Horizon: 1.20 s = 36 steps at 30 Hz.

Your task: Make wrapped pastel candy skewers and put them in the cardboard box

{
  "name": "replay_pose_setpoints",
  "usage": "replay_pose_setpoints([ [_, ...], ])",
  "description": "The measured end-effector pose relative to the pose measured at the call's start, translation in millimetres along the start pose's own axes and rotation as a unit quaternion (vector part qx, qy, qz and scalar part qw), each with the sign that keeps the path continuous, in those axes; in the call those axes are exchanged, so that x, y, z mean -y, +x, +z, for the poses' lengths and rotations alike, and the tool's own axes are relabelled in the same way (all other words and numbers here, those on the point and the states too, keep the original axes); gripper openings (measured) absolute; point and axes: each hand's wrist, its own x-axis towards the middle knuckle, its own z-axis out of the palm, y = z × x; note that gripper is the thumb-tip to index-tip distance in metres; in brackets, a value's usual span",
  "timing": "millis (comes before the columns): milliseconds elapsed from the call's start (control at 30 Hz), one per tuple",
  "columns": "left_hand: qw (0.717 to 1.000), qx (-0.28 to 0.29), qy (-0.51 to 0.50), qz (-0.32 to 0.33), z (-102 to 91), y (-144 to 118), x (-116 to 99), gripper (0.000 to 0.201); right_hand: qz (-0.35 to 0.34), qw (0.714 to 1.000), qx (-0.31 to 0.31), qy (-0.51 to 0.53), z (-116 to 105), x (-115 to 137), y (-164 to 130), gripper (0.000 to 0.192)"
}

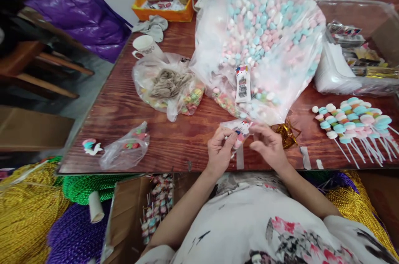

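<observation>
Near the front edge of the table, my left hand [218, 147] pinches a small clear printed plastic bag [240, 127]. Inside the bag something pink shows, and a thin white stick pokes out at the lower end. My right hand [269, 144] is at the bag's right edge with fingers curled; its thumb and index finger look apart, and the index fingertip is close to or touching the plastic. Gold twist ties [287, 134] lie just beyond my right hand. Further right rests a pile of marshmallow skewers [352, 120] on white sticks.
A big clear bag of pastel marshmallows [258, 27] lies behind my hands, with a printed packet [242, 84] on it. Left are a candy bag [193, 99], a mug [146, 45] and a smaller bag [126, 147]. A clear bin [374, 85] stands right; an orange tray [168, 14] is behind.
</observation>
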Motion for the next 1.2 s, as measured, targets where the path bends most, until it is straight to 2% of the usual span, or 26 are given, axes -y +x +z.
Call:
replay_pose_setpoints([
  [67,0.999,-0.029,-0.011,0.042,3.3,-2,3,0.024,-0.023,0.998,0.019,-0.049,5,2,-3,0.012],
  [133,0.996,-0.044,-0.055,0.047,8.5,-5,7,0.017,-0.045,0.997,0.002,-0.066,9,4,-4,0.005],
  [233,0.989,-0.043,-0.139,-0.018,14.5,-12,12,0.018,-0.091,0.991,-0.03,-0.096,11,4,-2,0.011],
  [300,0.977,-0.041,-0.193,-0.08,16.0,-15,12,0.026,-0.153,0.978,-0.03,-0.137,10,2,0,0.012],
  [400,0.951,-0.008,-0.266,-0.159,16.6,-18,4,0.03,-0.228,0.955,-0.034,-0.184,7,-1,0,0.019],
  [567,0.898,0.099,-0.355,-0.241,17.5,-22,-8,0.031,-0.28,0.927,-0.04,-0.248,2,0,-1,0.023],
  [633,0.891,0.141,-0.349,-0.254,16.5,-21,-8,0.036,-0.268,0.934,-0.045,-0.23,2,-1,-1,0.021],
  [700,0.899,0.177,-0.308,-0.257,13.9,-18,-5,0.039,-0.21,0.959,-0.029,-0.188,3,-4,1,0.014],
  [767,0.911,0.188,-0.262,-0.257,9.4,-13,-2,0.04,-0.153,0.974,-0.011,-0.166,2,-5,3,0.01],
  [800,0.916,0.183,-0.246,-0.259,6.4,-11,-1,0.039,-0.151,0.972,-0.006,-0.18,0,-4,4,0.01],
  [867,0.919,0.168,-0.237,-0.268,-0.9,-6,0,0.038,-0.224,0.94,0.013,-0.259,-7,-1,5,0.013],
  [900,0.916,0.172,-0.238,-0.273,-5.2,-4,0,0.037,-0.278,0.907,0.038,-0.314,-12,2,6,0.02],
  [933,0.91,0.192,-0.24,-0.28,-9.7,-3,1,0.037,-0.33,0.866,0.076,-0.368,-17,5,7,0.028],
  [1000,0.886,0.273,-0.236,-0.29,-18.6,-1,1,0.036,-0.402,0.784,0.167,-0.443,-25,11,8,0.034],
  [1033,0.869,0.322,-0.231,-0.296,-22.4,-1,2,0.037,-0.42,0.757,0.203,-0.458,-29,14,9,0.033],
  [1067,0.851,0.367,-0.223,-0.302,-25.6,-2,2,0.038,-0.431,0.739,0.231,-0.463,-31,16,8,0.03],
  [1133,0.825,0.429,-0.194,-0.313,-29.7,-2,3,0.04,-0.446,0.727,0.262,-0.453,-32,18,6,0.02],
  [1200,0.819,0.473,-0.129,-0.297,-31.3,-1,1,0.041,-0.435,0.727,0.279,-0.452,-29,16,3,0.014],
])
